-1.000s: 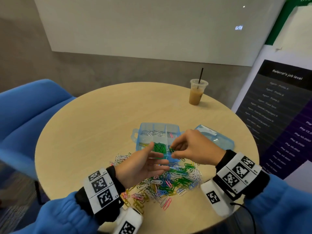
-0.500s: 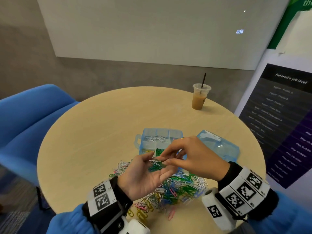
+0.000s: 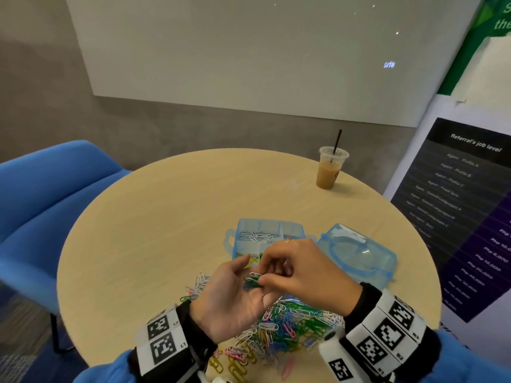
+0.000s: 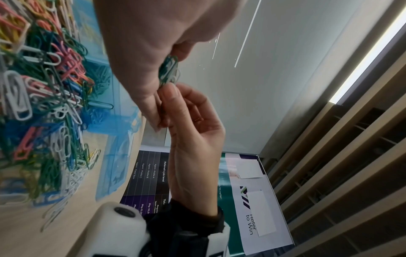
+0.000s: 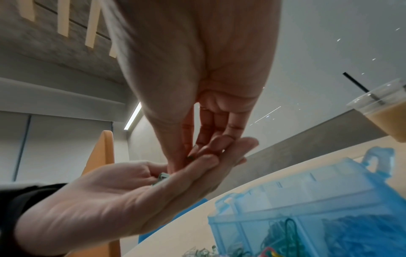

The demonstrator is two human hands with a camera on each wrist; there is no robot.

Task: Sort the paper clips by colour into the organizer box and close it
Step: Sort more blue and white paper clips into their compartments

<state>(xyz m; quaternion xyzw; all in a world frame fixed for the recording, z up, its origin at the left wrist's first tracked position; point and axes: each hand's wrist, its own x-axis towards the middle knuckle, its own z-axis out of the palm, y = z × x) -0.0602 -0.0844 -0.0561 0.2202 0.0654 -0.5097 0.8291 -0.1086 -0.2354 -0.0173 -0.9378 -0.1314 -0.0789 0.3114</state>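
1. Fingers (image 3: 269, 279) of the right hand (image 3: 307, 272) are curled and pinch at a small bunch of green clips (image 3: 252, 281) lying in the left hand (image 3: 235, 297), which is cupped palm-up with its fingers relaxed. A white clip (image 3: 255, 275) sits tangled on top of the bunch.

2. The step in hand, as I judge it, is picking the odd white clip out of the green ones. It would go best by pinching one wire loop only and sliding it free along its length, while the left palm stays level so the rest does not spill.

3. Beyond the hands stands the organizer box (image 3: 243, 230), open, with white clips (image 3: 257, 236) in a far compartment and a yellow clip (image 3: 253, 259) showing in a near one. Green ones show through its wall in the right wrist view. Its lid (image 3: 356, 252) lies flat to the right, hinged open.

4. Under the wrists the mixed pile (image 3: 287, 324) of green, blue, white, pink and yellow clips spreads over the bench (image 3: 166, 217), so most sorting is left, by my reading.

5. An iced drink (image 3: 330, 170) with a straw stands well apart at the far edge. A blue chair (image 3: 41, 194) sits to the left. Nothing blocks the way to the box, though the clips hook together readily.
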